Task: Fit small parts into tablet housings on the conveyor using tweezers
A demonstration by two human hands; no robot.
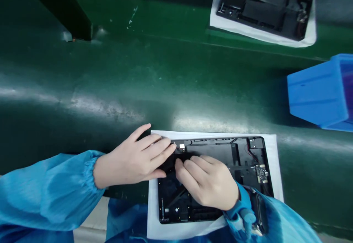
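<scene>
A black device housing (171, 195) with inner parts exposed lies on a white sheet (277, 173) at the front edge of the bench. My left hand (138, 158) reaches in from the left, its fingers stretched out over the housing's upper left corner. Beside it, my right hand (206, 180) is bent down into the left-centre of the housing, fingers curled and pinched together. Whatever lies between those fingertips is hidden. A small circuit board (261, 174) and thin wires show at the housing's right side.
Another open black housing (264, 9) rests on its own white sheet (228, 24) at the far right. A blue plastic bin (317, 92) stands on the right of the green bench (124, 74). A dark post (74, 15) rises at the far left.
</scene>
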